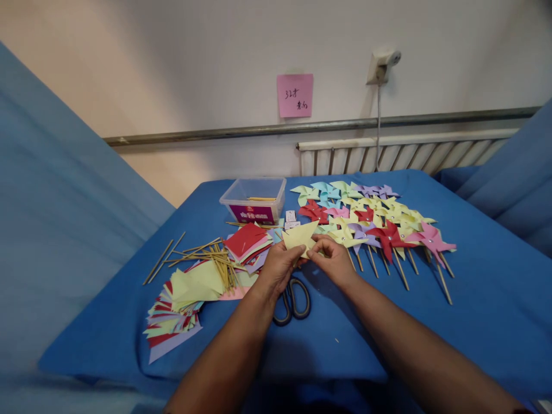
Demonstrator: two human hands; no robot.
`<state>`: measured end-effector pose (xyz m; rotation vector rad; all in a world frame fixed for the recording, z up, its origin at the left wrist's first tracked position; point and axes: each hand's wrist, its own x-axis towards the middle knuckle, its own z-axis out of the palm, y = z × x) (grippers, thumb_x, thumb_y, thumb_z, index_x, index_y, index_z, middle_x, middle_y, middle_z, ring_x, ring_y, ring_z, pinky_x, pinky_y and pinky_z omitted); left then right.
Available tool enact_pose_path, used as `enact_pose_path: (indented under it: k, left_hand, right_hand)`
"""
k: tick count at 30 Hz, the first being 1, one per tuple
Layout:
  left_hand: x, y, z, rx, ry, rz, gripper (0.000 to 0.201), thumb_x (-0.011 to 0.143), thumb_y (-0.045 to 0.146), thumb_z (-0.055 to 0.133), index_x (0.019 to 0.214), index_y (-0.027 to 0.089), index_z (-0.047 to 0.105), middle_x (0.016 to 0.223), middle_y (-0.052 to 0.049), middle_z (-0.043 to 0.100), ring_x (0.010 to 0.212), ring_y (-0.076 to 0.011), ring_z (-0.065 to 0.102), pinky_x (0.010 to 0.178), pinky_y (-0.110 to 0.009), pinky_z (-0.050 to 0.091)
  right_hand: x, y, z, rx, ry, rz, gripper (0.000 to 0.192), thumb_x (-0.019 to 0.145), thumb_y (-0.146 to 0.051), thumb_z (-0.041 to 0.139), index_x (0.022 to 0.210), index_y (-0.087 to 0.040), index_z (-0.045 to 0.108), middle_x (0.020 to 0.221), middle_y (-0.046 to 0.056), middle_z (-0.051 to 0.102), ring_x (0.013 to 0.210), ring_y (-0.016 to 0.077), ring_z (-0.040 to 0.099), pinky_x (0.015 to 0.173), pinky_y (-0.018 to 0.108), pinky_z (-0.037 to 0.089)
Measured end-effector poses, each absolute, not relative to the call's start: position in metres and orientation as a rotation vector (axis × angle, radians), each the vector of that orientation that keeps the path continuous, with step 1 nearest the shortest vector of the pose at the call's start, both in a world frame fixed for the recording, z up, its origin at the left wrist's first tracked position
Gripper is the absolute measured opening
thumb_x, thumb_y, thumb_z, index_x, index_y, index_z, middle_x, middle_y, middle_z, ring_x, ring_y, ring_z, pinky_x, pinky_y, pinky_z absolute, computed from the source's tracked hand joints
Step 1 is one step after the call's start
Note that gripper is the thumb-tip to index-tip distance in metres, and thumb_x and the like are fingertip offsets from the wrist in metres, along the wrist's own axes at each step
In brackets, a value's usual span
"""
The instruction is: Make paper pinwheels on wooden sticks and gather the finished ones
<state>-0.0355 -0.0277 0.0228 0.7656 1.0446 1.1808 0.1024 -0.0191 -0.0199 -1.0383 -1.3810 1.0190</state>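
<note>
My left hand (278,267) and my right hand (332,260) meet over the middle of the blue table (474,299). Both pinch a pale yellow folded paper piece (301,236), held just above the cloth. Black-handled scissors (293,299) lie directly under my hands. To the right lies a spread of finished paper pinwheels (375,221) on wooden sticks, in yellow, red, pink, purple and blue.
Loose wooden sticks (202,253) and stacks of coloured paper squares (185,299) lie at the left. A clear plastic box (253,198) stands at the back. A pink note (295,95), a radiator (405,155) and a wall socket (382,63) are behind the table.
</note>
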Motion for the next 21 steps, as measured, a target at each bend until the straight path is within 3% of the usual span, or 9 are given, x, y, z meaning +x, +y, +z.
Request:
enact_pose_path:
  k: [3,6,15,21]
  left_hand:
    - [-0.039,-0.027,0.022,0.781,1.039,1.164,0.037,0.059,0.020,0.079,0.094,0.011,0.073,0.088,-0.009,0.073,0.063,-0.0127,0.060,0.058,-0.023,0.044]
    - [-0.043,-0.027,0.020,0.845,1.061,1.096,0.041,0.060,0.022,0.079,0.100,0.012,0.073,0.088,-0.009,0.074,0.065,-0.0152,0.062,0.058,-0.024,0.045]
    - [-0.043,-0.030,0.025,1.101,1.180,0.980,0.026,0.059,0.022,0.079,0.082,0.012,0.076,0.069,-0.004,0.070,0.056,-0.0146,0.059,0.054,-0.023,0.043]
    - [-0.047,-0.026,0.018,1.137,1.206,0.967,0.028,0.059,0.020,0.078,0.086,0.012,0.075,0.075,-0.006,0.072,0.061,-0.0175,0.062,0.059,-0.026,0.047]
  right_hand:
    - [0.102,-0.019,-0.019,-0.991,-1.192,1.175,0.028,0.068,-0.041,0.074,0.085,-0.023,0.062,0.115,0.007,0.066,0.099,0.0247,0.065,0.090,0.041,0.049]
    - [0.102,-0.019,-0.015,-0.931,-1.065,1.311,0.043,0.066,-0.044,0.076,0.101,-0.024,0.060,0.104,0.005,0.071,0.088,0.0239,0.068,0.080,0.039,0.054]
    - [0.104,-0.016,-0.019,-0.970,-1.200,1.398,0.035,0.063,-0.043,0.079,0.087,-0.020,0.069,0.085,0.005,0.076,0.075,0.0249,0.069,0.070,0.037,0.055]
    - [0.106,-0.015,-0.018,-1.027,-1.255,1.321,0.026,0.065,-0.038,0.077,0.081,-0.020,0.070,0.079,0.004,0.075,0.068,0.0233,0.068,0.064,0.035,0.054]
